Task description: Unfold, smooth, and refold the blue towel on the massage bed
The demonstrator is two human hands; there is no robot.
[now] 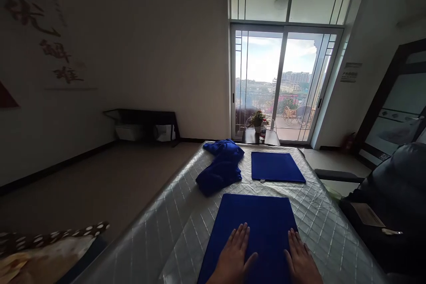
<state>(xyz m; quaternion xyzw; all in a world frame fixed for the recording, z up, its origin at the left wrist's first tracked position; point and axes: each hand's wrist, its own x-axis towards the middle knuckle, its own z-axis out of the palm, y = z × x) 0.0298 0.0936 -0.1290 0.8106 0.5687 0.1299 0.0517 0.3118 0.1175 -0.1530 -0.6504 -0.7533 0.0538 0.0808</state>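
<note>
A blue cloth (258, 215), flat and roughly rectangular, lies in front of me on a silvery quilted cover (186, 230). My left hand (234, 250) rests on its left part, fingers extended and palm down. Along the right edge of the same cloth lies my right hand (301, 255), also flat with fingers stretched out. Farther off to the right is a second flat blue cloth (278, 166) with a small white tag at its near edge. A crumpled blue cloth (221, 168) lies to its left, in a loose heap.
Past the far edge stands a small dark table (248, 137) with a potted plant (258, 119) and a bottle (262, 130), before a sliding glass door (258, 71). A black chair (396, 191) is at right. Polka-dot fabric (49, 237) shows at lower left.
</note>
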